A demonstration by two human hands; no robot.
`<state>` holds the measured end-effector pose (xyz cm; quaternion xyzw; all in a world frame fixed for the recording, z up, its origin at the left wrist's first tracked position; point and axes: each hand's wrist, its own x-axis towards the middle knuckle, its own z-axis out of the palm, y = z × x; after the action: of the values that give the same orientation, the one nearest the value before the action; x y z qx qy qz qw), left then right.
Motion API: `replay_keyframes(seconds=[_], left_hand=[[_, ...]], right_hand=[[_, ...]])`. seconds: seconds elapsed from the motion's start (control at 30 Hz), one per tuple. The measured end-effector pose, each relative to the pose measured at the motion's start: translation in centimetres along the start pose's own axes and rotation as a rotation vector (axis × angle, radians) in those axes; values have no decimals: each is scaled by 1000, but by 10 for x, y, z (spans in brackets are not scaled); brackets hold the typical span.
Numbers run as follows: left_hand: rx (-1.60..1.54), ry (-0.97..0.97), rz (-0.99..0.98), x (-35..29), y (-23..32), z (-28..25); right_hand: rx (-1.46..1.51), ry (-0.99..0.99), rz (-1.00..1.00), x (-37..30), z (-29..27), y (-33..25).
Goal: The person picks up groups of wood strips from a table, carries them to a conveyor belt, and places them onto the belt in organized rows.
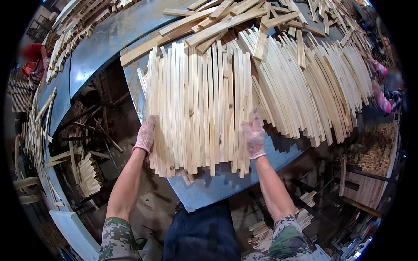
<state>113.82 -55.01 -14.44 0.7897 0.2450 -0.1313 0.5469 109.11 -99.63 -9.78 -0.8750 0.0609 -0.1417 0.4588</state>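
Note:
A broad row of pale wooden strips (196, 108) lies side by side on a blue table (209, 191), its near ends uneven and partly past the table edge. Against the row's left side rests my left hand (146, 135), in a pinkish knit glove, its fingers stretched along the outermost strip. My right hand (254, 135), gloved alike, lies at the right side, fingers pointing away from me and thumb apart toward the strips. Both hands are open, with the row between them. The undersides of the fingers are hidden.
More strips (305, 91) lie in rows to the right, with loose pieces (230, 21) heaped behind. A person in red (35, 61) is at far left, another person (385, 91) at far right. A stack of wood (370, 152) stands lower right; scraps (89, 174) lie lower left.

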Motion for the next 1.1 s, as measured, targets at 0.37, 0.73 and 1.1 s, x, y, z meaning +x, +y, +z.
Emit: replay_keyframes(seconds=[0.37,0.73,1.1], left_hand=[[-391,-182,-387,-157,-35,-8],[-297,-309,-317,-256,-19,-17],[-393,-57,-196,-385,35,-118]], right_hand=[[234,-153,335,-143,-43,5],[772,-301,989,-178,-84,-22],[788,-540,759,-167,-90,-143]])
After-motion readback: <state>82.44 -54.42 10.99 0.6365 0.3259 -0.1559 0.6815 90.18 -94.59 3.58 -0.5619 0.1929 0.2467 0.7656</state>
